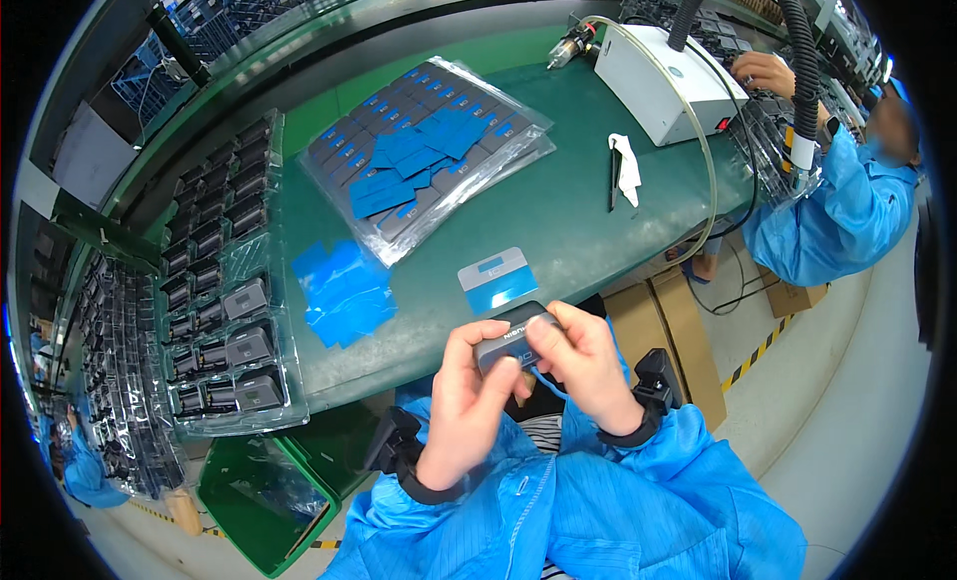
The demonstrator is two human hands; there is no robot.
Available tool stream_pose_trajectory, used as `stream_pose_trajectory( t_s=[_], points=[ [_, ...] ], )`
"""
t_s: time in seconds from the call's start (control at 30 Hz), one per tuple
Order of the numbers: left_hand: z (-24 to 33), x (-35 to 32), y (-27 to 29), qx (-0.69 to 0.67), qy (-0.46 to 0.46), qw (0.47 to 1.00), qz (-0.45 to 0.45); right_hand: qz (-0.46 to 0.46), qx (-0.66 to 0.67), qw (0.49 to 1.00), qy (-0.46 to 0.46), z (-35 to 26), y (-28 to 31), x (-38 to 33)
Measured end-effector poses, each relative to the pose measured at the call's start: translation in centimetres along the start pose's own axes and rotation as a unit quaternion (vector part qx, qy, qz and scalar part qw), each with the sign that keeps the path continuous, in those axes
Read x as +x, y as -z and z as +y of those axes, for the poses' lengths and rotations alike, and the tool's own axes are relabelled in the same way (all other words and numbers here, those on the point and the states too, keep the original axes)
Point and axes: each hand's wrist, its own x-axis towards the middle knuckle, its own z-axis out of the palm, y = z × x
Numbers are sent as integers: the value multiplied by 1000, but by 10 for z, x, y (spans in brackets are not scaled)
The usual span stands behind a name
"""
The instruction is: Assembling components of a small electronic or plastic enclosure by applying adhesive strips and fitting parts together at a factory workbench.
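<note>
Just past the bench's near edge, both hands hold a small dark grey device point(512, 339) with rounded corners and pale print on its face. My left hand point(471, 391) grips its left side, thumb against the lower face. From the other side my right hand point(583, 366) closes on it, thumb pressed on the face. Beyond them on the bench lies a grey panel sheet point(496, 279) with blue film over its lower half. To the left spreads a pile of blue film pieces point(344, 293).
Clear trays point(239, 311) of black devices line the left. A stack of grey panel sheets point(399, 117) lies farther back, topped by blue film pieces point(404, 166). A white machine point(663, 87), a white cloth point(627, 171), a green bin point(234, 495) and a co-worker point(837, 206) are around.
</note>
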Motion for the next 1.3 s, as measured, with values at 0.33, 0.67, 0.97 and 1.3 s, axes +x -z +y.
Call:
stream_pose_trajectory(
  t_s=[0.33,0.67,0.97,1.3],
  points=[
    [7,-1,33,-97,86,991,36,-196,94,976,-16,3,3,-3],
    [8,-30,48,66,19,998,2,-109,70,991,31,8,-12,-10],
    [67,-44,63,316,-76,940,104,-96,7,982,164,-1,-42,12],
    [150,44,270,399,-28,883,245,-35,-53,984,164,-2,-15,24]
  ],
)
